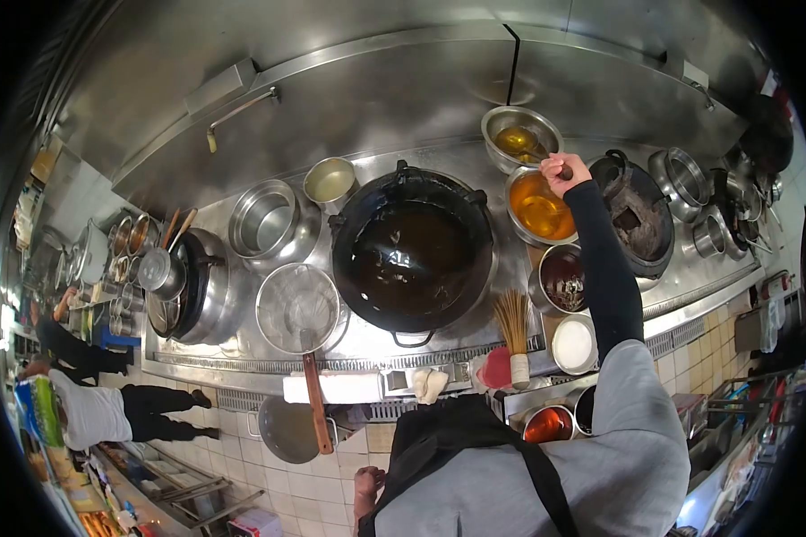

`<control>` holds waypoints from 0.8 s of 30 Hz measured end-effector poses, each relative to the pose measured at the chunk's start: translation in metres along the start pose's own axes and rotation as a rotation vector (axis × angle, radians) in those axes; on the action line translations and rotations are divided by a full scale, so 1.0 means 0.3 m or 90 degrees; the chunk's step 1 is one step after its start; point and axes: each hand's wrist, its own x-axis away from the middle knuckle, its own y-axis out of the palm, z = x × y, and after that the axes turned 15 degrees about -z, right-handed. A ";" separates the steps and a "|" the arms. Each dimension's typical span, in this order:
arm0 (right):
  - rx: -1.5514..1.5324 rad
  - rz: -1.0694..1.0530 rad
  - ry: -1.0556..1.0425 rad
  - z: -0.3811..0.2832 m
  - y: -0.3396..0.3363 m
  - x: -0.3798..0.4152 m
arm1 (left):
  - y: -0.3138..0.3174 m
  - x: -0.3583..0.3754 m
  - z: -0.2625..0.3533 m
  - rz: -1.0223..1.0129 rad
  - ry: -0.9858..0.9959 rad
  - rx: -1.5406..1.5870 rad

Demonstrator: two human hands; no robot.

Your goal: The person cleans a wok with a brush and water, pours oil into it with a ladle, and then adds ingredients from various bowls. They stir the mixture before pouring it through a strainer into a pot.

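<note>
My right hand is closed round the dark handle of a ladle, whose head reaches into the yellow oil of a steel bowl at the back. A pot of orange oil sits just below that hand. Low by my body hangs my left hand, its fingers curled; whether it holds anything is hidden. A large black wok with dark liquid stands in the middle of the stove. Left of it lies a wire strainer with a wooden handle.
Steel pots stand at the left, and a second wok at the right. A bamboo brush and a white cloth are at the front edge. Other people are at the far left.
</note>
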 end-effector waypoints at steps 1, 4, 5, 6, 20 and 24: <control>0.030 -0.008 0.002 0.021 0.023 0.004 | -0.012 -0.012 -0.019 -0.007 0.002 0.005; 0.080 -0.006 0.016 0.088 0.118 0.029 | -0.030 -0.027 -0.063 -0.022 0.006 0.001; 0.089 -0.018 0.029 0.110 0.135 0.025 | -0.031 -0.028 -0.078 -0.026 0.005 -0.018; 0.098 -0.030 0.042 0.133 0.155 0.026 | -0.034 -0.031 -0.095 -0.030 0.005 -0.037; -0.106 -0.158 0.181 0.694 0.241 0.054 | -0.148 -0.003 -0.225 -0.021 0.160 -0.416; -0.154 -0.145 0.236 0.853 0.204 0.189 | -0.141 0.084 -0.173 -0.102 0.106 -0.096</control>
